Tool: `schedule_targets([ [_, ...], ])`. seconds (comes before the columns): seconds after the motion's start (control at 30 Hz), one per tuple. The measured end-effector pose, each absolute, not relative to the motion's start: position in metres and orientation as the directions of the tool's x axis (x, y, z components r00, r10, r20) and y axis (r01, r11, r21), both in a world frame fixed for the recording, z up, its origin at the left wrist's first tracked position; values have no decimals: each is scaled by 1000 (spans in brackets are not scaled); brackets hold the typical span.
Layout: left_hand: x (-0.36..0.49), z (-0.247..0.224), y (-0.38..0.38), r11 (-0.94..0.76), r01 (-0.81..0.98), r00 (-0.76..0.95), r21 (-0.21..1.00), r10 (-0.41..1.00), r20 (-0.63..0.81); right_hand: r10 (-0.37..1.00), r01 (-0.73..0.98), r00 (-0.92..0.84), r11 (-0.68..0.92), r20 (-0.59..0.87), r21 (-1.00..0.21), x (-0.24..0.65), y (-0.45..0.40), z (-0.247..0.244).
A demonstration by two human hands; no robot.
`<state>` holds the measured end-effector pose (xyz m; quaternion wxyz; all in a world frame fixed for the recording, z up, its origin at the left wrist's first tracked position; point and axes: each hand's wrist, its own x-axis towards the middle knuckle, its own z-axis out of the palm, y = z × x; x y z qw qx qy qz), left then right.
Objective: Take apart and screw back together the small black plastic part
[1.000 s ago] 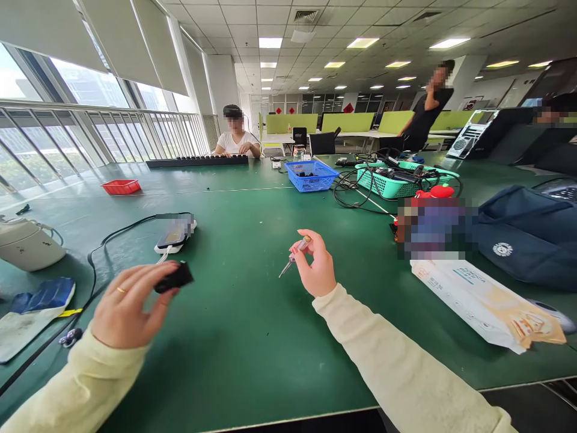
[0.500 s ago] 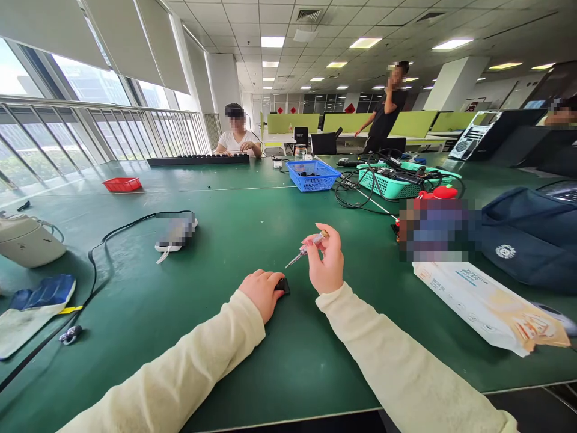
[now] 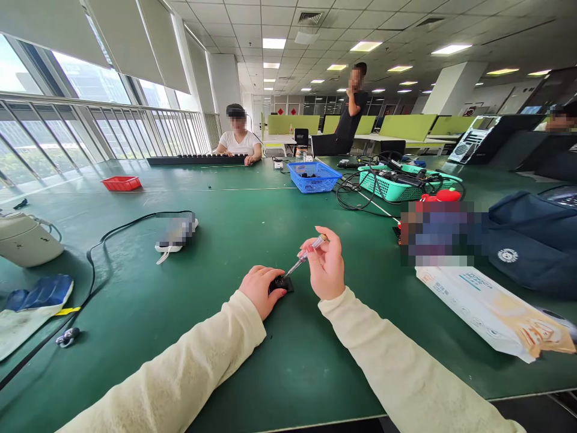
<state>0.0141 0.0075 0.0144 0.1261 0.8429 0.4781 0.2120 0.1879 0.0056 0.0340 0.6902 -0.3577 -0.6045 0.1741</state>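
Note:
Flat on the green tabletop, a small black part is gripped by my left hand, thumb and fingers closed around its left side. What exactly the part is, I cannot make out. My right hand pinches a slim screwdriver by its clear handle, forefinger raised near the top end. The shaft slants down to the left, and its tip meets the upper side of the black part, between the fingers of my left hand. My palm hides some of the part.
A blue basket, a red tray and a green basket of cables stand farther back. A wipes packet and dark bag lie right; a cord runs left. Across the table sits a person; another stands behind.
The screwdriver tip has come down onto the black part. My left fingers have shifted, showing more of the part. The standing person has moved left.

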Motion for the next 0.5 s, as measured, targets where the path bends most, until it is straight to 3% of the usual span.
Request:
schedule_targets([
  [0.23, 19, 26, 3, -426, 782, 417, 455, 900, 127, 671, 207, 195, 685, 715, -699, 188, 8, 31],
  [0.5, 20, 24, 5, -420, 790, 410, 446, 903, 124, 650, 220, 194, 701, 735, -678, 187, 6, 32],
])
